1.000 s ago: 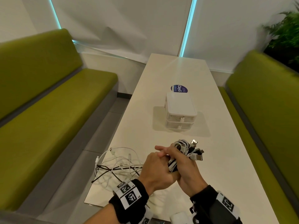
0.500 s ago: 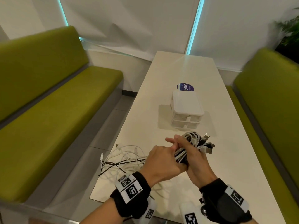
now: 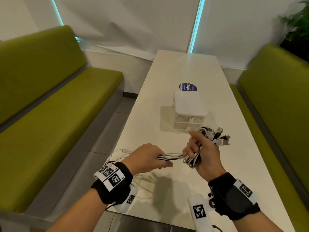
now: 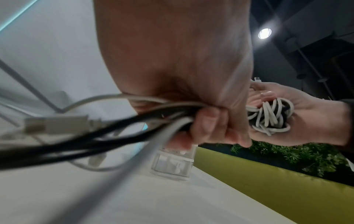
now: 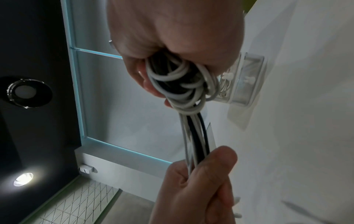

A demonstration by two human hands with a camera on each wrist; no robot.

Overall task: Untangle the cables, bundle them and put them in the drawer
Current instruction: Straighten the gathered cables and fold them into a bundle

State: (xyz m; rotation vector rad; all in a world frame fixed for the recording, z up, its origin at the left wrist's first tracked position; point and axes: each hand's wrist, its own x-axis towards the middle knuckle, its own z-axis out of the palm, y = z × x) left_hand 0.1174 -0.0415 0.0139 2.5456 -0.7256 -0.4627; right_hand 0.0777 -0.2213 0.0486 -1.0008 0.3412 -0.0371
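**Limp cables, half wound, need a grip at the strands and at the coil**

On the left of the white table [image 3: 167,91], loose white and black cable ends [image 3: 117,154] trail slack over the near edge. The left hand [image 3: 147,158] has its fingers curled tight round a run of several white and black strands [image 3: 172,157], pulled fairly straight across to the right hand [image 3: 200,153]. That hand closes round the coiled bundle [image 3: 194,158], USB plugs [image 3: 220,138] sticking out beyond it. The cables look light, soft and smooth-jacketed, so the loops will likely spring open or slide unless the coil is squeezed at its waist; the strands are best pinched together near the coil, not by the plugs. Beyond the right hand, the small white drawer unit [image 3: 189,111] stands with both drawers closed
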